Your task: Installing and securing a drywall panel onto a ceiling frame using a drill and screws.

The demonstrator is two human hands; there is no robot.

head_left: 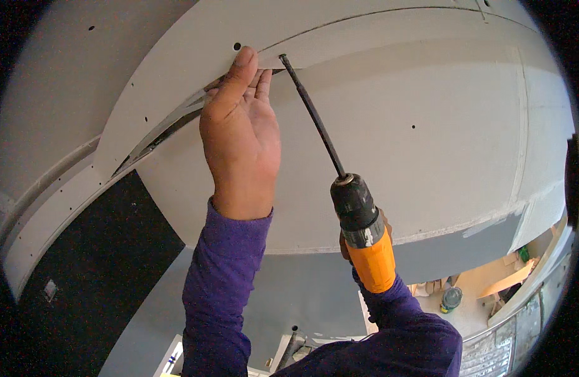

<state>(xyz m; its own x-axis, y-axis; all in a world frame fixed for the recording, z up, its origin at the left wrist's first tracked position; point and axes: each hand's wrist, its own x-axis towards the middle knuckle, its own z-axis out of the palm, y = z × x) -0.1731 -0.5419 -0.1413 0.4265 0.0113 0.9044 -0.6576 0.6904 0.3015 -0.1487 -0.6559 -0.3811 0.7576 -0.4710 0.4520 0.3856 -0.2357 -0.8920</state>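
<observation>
Overhead, my left hand (239, 144) grips the edge of a white board panel (170, 69), thumb on its face below a small hole, fingers partly tucked at a narrow dark gap. My right hand (384, 220), mostly hidden behind the tool, is closed on an orange and black cordless drill (368, 251). Its long dark bit (314, 113) points up to the panel, its tip at a small fastener just right of my left thumb. Both forearms wear purple sleeves.
A wide white ceiling (440, 157) with a seam spans the right. A black panel (95, 251) and grey wall (302, 283) lie lower left and centre. At lower right are wooden boards (503, 283), a round container (451, 300) and a tiled or railed structure at the rim.
</observation>
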